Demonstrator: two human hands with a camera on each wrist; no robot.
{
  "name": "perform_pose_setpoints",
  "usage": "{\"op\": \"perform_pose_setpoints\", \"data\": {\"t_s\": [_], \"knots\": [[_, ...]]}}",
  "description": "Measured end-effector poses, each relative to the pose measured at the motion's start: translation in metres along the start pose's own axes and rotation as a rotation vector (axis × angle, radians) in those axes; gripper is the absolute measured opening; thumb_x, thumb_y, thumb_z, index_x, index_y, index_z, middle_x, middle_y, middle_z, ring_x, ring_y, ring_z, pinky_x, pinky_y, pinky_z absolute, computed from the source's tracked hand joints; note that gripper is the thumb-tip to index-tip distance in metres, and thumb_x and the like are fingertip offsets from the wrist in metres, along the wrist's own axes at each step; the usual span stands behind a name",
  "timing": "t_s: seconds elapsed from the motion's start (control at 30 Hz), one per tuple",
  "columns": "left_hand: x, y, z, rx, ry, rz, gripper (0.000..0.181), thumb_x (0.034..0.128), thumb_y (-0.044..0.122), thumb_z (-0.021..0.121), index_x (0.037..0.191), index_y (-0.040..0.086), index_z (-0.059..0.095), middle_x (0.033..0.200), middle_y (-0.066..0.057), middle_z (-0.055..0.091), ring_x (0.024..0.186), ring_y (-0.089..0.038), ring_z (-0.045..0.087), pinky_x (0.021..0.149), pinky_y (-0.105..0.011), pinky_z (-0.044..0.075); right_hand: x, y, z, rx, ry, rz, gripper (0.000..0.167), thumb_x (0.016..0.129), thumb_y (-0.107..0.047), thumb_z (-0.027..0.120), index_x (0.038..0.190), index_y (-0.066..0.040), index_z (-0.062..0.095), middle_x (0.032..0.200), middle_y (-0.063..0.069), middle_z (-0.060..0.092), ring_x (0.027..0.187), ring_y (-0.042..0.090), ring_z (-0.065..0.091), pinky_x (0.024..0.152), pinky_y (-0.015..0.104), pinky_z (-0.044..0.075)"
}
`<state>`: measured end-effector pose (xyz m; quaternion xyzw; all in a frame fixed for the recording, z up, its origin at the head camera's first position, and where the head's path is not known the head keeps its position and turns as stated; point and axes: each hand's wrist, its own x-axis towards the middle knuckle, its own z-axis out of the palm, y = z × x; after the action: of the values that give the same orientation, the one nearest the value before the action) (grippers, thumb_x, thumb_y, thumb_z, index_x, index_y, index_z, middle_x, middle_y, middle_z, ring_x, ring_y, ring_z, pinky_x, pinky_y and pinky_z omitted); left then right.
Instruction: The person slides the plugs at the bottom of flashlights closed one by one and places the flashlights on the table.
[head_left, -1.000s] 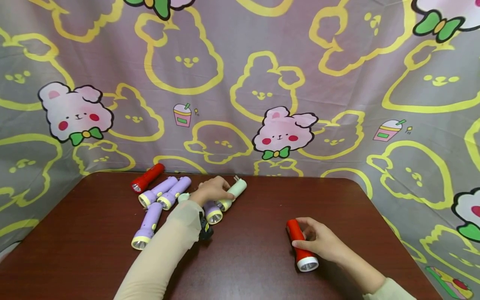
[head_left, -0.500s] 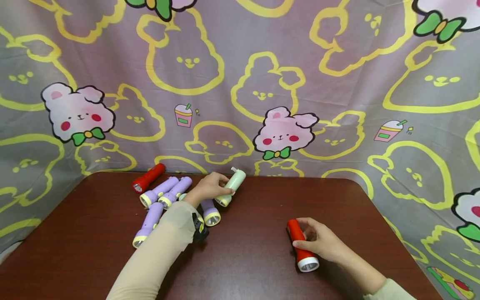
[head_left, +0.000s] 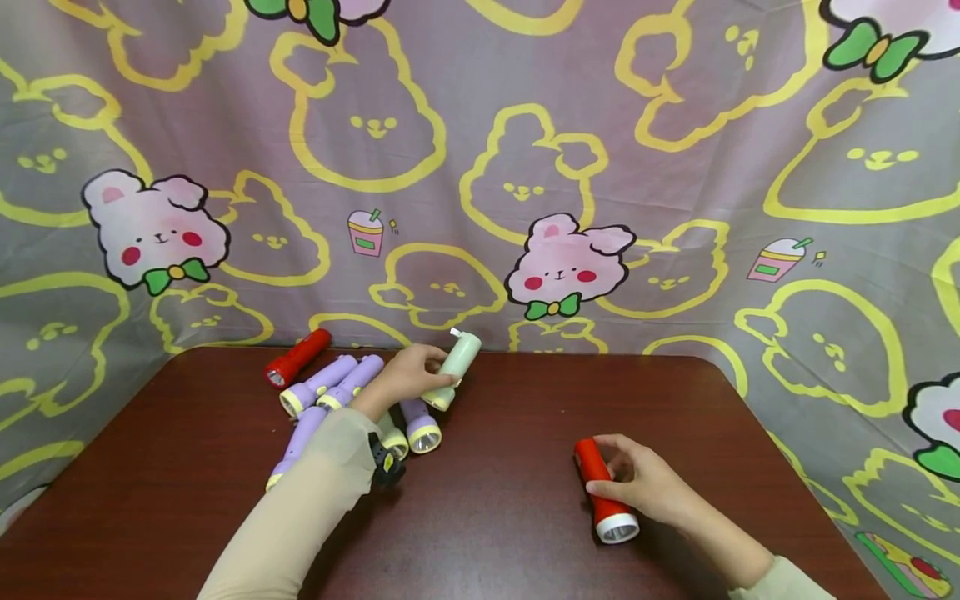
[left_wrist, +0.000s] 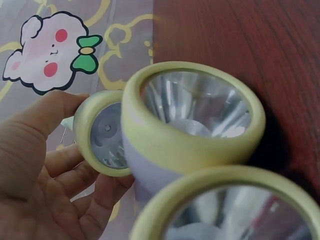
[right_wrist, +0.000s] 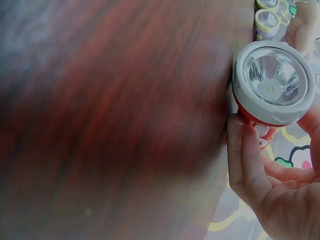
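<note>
In the head view my left hand (head_left: 408, 375) grips a light green flashlight (head_left: 462, 353) at the back of the table, its tail raised with a white plug sticking out. The left wrist view shows fingers and thumb around that flashlight's body, behind its pale yellow rim (left_wrist: 86, 131). A purple flashlight (head_left: 420, 417) and another green flashlight (head_left: 393, 438), partly hidden by the wrist, lie just below this hand. At the right, my right hand (head_left: 648, 487) holds a red flashlight (head_left: 597, 477) with a white head (right_wrist: 272, 112), its lens facing me.
Left of the left hand lie purple flashlights (head_left: 305, 429), one partly behind the sleeve. A second red flashlight (head_left: 300, 357) is at the back left. The brown table (head_left: 510, 500) meets a patterned curtain (head_left: 450, 125) at its far edge.
My left hand has drawn the green flashlight a little to the left and raised its tail. The left forearm has shifted left, uncovering another green flashlight. My right hand stays still.
</note>
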<state>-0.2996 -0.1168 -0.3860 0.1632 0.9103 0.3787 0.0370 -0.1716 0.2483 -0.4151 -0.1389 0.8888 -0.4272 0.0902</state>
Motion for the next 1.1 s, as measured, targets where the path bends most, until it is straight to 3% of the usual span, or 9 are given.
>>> {"op": "perform_pose_setpoints", "data": {"t_s": [0.43, 0.77, 0.97, 1.1], "knots": [[-0.02, 0.01, -0.011, 0.014, 0.048, 0.077, 0.044, 0.0861, 0.022, 0.076, 0.12, -0.003, 0.066, 0.105, -0.015, 0.074, 0.098, -0.024, 0.069, 0.088, -0.039, 0.053, 0.001, -0.001, 0.0, -0.022, -0.002, -0.031, 0.07, 0.081, -0.02, 0.081, 0.135, 0.007, 0.048, 0.08, 0.005, 0.061, 0.067, 0.01, 0.055, 0.062, 0.022, 0.046], [-0.04, 0.013, -0.011, -0.055, 0.081, 0.095, 0.043, 0.0868, 0.02, 0.075, 0.122, -0.002, 0.065, 0.104, -0.014, 0.075, 0.094, -0.023, 0.07, 0.085, -0.038, 0.055, 0.0, 0.0, 0.0, -0.02, 0.002, -0.073, 0.066, 0.082, -0.017, 0.08, 0.133, 0.01, 0.049, 0.078, 0.003, 0.061, 0.067, 0.006, 0.054, 0.063, 0.022, 0.045], [-0.051, 0.013, -0.01, -0.072, 0.124, 0.124, 0.042, 0.0863, 0.018, 0.076, 0.12, -0.004, 0.065, 0.101, -0.016, 0.075, 0.085, -0.025, 0.069, 0.077, -0.034, 0.056, 0.0, 0.0, 0.0, -0.036, 0.009, -0.054, 0.066, 0.081, -0.019, 0.081, 0.133, 0.009, 0.05, 0.079, 0.003, 0.061, 0.067, 0.006, 0.053, 0.063, 0.021, 0.045], [-0.059, 0.014, -0.01, -0.07, 0.155, 0.109, 0.042, 0.0854, 0.018, 0.077, 0.12, -0.002, 0.066, 0.1, -0.016, 0.074, 0.08, -0.025, 0.068, 0.072, -0.031, 0.055, 0.001, 0.0, 0.0, -0.043, 0.015, -0.052, 0.067, 0.081, -0.02, 0.081, 0.132, 0.008, 0.05, 0.078, 0.003, 0.061, 0.067, 0.006, 0.053, 0.063, 0.022, 0.044]]}}
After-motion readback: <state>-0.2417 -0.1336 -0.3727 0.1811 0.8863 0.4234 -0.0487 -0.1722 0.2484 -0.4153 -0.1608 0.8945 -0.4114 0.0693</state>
